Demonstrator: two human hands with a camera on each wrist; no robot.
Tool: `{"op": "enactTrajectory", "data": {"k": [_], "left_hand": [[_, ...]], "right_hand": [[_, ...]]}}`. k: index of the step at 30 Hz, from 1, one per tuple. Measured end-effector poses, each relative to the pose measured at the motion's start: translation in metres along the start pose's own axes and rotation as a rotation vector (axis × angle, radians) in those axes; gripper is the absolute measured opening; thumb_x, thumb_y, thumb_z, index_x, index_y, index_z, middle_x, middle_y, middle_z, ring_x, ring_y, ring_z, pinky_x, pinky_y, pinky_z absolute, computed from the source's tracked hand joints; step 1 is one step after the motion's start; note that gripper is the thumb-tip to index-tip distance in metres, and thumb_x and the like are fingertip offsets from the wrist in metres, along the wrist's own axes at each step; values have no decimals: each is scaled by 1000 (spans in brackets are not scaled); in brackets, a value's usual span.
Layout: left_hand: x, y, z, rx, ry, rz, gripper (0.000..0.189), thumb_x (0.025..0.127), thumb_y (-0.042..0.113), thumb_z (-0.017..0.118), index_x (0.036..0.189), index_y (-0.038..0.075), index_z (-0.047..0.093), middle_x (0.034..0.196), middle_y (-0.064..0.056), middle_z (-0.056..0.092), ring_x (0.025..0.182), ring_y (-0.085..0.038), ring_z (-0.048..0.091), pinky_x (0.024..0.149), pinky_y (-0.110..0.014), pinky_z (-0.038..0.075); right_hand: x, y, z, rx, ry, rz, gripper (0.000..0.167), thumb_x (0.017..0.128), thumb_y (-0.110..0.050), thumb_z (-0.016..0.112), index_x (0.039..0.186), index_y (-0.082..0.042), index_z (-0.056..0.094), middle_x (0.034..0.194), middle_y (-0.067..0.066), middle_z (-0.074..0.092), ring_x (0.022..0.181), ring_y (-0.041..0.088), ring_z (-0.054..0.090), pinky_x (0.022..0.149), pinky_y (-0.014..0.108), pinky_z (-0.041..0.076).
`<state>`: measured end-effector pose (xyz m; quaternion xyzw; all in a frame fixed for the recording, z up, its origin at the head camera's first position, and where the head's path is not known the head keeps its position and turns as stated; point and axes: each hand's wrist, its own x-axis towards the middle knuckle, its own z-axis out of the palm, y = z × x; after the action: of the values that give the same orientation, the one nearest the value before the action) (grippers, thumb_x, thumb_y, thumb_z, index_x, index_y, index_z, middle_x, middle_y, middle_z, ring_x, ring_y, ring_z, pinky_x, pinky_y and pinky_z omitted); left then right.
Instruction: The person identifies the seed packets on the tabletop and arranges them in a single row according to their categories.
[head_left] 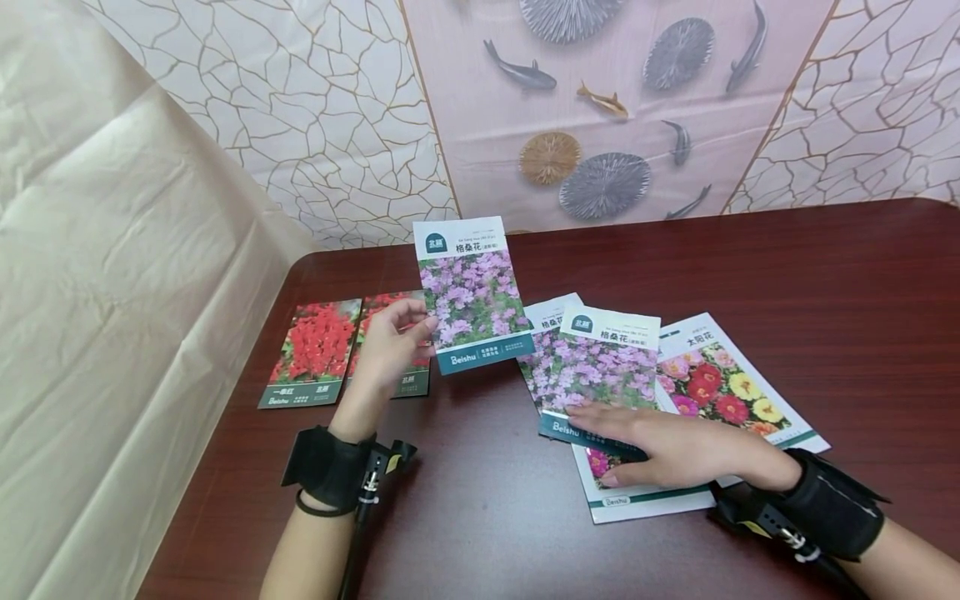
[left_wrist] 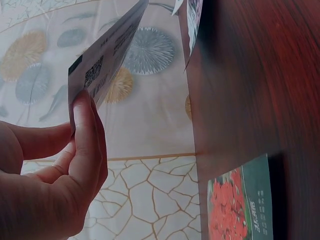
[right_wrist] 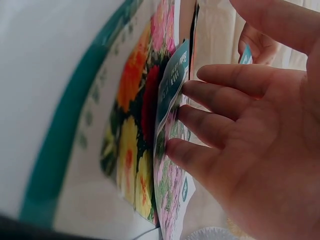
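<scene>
Between thumb and fingers, my left hand (head_left: 393, 346) pinches a seed packet with pink-purple flowers (head_left: 476, 300) by its lower left edge, raised off the table. In the left wrist view the printed back of that packet (left_wrist: 102, 67) shows a square code. My right hand (head_left: 667, 442) lies with extended fingers on a second purple-flower packet (head_left: 607, 358), fingertips on its lower part. Another purple packet (head_left: 538, 379) sticks out from beneath it at the left. Under these are packets with red, yellow and pink flowers (head_left: 727, 387), partly covered by the hand.
Two red-flower packets lie side by side at the left, one fully visible (head_left: 315, 354), the other (head_left: 412, 387) partly behind my left hand. The dark wooden table (head_left: 480, 508) ends at a patterned cloth (head_left: 360, 125) at the back. A pale sheet (head_left: 112, 250) hangs along the left.
</scene>
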<state>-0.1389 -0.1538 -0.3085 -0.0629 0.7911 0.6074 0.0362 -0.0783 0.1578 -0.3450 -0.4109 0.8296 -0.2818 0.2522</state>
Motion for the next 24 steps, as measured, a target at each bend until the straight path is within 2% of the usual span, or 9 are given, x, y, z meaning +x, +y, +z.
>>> {"op": "enactTrajectory", "data": {"k": [6, 12, 17, 24], "left_hand": [[2, -1, -5, 44, 16, -49, 24, 93, 5, 52, 115, -3, 52, 104, -14, 54, 83, -16, 56, 67, -27, 53], [5, -3, -12, 37, 30, -71, 26, 94, 8, 51, 118, -1, 51, 108, -13, 52, 86, -17, 54, 68, -28, 53], [8, -5, -16, 50, 16, -95, 28, 95, 9, 49, 121, -2, 49, 109, -13, 50, 89, -17, 52, 65, -22, 51], [11, -11, -17, 115, -1, -105, 28, 95, 8, 49, 121, -2, 51, 111, -15, 52, 88, -19, 54, 67, -28, 53]], "right_hand": [[-1, -1, -1, -11, -4, 25, 63, 90, -38, 55, 141, -6, 34, 144, 16, 30, 131, 34, 28, 97, 55, 32], [-2, -1, -3, -42, 4, 42, 62, 90, -35, 56, 140, -4, 36, 143, 17, 32, 130, 35, 29, 97, 55, 32], [-4, 0, -7, -62, 7, 58, 60, 90, -32, 57, 138, -2, 39, 142, 17, 35, 129, 37, 30, 96, 56, 32], [-8, 2, -15, -72, 20, 89, 58, 90, -37, 56, 134, -2, 45, 137, 16, 42, 127, 38, 34, 94, 56, 34]]}}
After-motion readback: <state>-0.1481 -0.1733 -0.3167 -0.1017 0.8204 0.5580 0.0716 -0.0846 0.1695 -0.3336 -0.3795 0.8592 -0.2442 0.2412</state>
